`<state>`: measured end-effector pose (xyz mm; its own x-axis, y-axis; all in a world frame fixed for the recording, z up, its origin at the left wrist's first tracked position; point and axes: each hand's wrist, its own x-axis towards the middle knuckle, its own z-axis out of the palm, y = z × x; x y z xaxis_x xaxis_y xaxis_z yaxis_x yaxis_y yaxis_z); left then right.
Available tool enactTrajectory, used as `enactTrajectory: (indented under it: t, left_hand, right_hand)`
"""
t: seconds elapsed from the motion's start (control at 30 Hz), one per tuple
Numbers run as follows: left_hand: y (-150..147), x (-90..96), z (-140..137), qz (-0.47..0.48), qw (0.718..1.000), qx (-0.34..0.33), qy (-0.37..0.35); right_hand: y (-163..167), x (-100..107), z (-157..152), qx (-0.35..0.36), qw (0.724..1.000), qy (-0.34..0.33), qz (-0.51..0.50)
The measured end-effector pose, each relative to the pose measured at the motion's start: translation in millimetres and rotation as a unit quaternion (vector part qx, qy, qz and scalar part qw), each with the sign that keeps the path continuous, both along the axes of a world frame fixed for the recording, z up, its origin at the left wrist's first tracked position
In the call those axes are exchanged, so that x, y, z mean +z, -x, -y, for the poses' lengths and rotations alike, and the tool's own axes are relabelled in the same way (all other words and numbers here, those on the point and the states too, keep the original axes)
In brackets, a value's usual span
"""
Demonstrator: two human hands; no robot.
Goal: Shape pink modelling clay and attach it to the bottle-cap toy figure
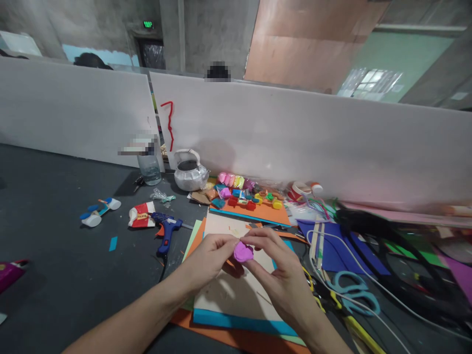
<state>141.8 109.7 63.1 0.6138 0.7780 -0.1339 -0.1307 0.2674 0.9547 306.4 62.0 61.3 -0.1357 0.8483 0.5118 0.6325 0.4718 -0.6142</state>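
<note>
Two bare hands meet over the paper pile, w/ one small lump of purple clay (244, 251) btwn them. L hand (213, 256) pinches its left side, thumb and forefinger tips on it; the lower L fingers curl underneath, partly hidden, so can't tell if they press too. R hand (283, 269) has its thumb at the lower right edge and forefinger at the top, other fingers bent loosely. Prob. a fingertip grip b/c the clay is small and soft: a full fist would squash it. Two-sided hold prob. steadies it while the edge gets pressed thin.

Clay is approx. mid-view, above the cream sheet (217, 295), which likely serves as a work mat. Bagged clay (229, 180) and an orange sheet (271, 212) sit just beyond, prob. for easy reach. Blue glue gun (168, 233) lies to the left, nozzle toward the paper, grip toward the person, presumably handy for pickup. Blue-handled scissors (357, 295) are off to the right, by a white cable (356, 256). Metal kettle (191, 178) stands at the back near the white board (295, 128), maybe to stay out of the way.
</note>
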Motion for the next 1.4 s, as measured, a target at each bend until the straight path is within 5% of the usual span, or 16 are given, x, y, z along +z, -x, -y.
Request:
enactTrajectory:
  t: [0.17, 0.4, 0.67, 0.83, 0.97, 1.1, 1.27, 1.4]
  left_hand:
    - [2, -3.1, 0, 0.03, 0.999, 0.036, -0.015]
    - [3, -8.3, 0, 0.044, 0.997, 0.04, -0.058]
    - [3, -3.3, 0, 0.04, 0.997, 0.013, -0.057]
    - [7, -4.2, -8, 0.023, 0.993, 0.084, -0.086]
    - [2, -9.0, -10, 0.028, 0.986, 0.151, -0.066]
    - [-4, -9.7, 0, 0.071, 0.994, 0.083, 0.002]
    - [-3, -4.8, 6, 0.089, 0.995, 0.049, -0.009]
    - [-1, -6.6, 2, 0.084, 0.996, 0.012, -0.003]
  right_hand:
    - [-1, -3, -2, -0.037, 0.999, -0.028, 0.002]
    - [-8, 10, 0, 0.083, 0.99, 0.113, -0.029]
    - [-5, 10, -2, 0.033, 0.994, 0.072, -0.07]
    - [-12, 11, -1, -0.014, 0.984, 0.064, -0.166]
    - [-8, 15, 2, 0.024, 0.986, 0.063, -0.15]
    - [2, 6, 2, 0.03, 0.995, 0.031, -0.094]
    - [0, -7, -3, -0.013, 0.988, 0.053, -0.147]
    - [-3, -4, -5, -0.004, 0.995, 0.019, -0.094]
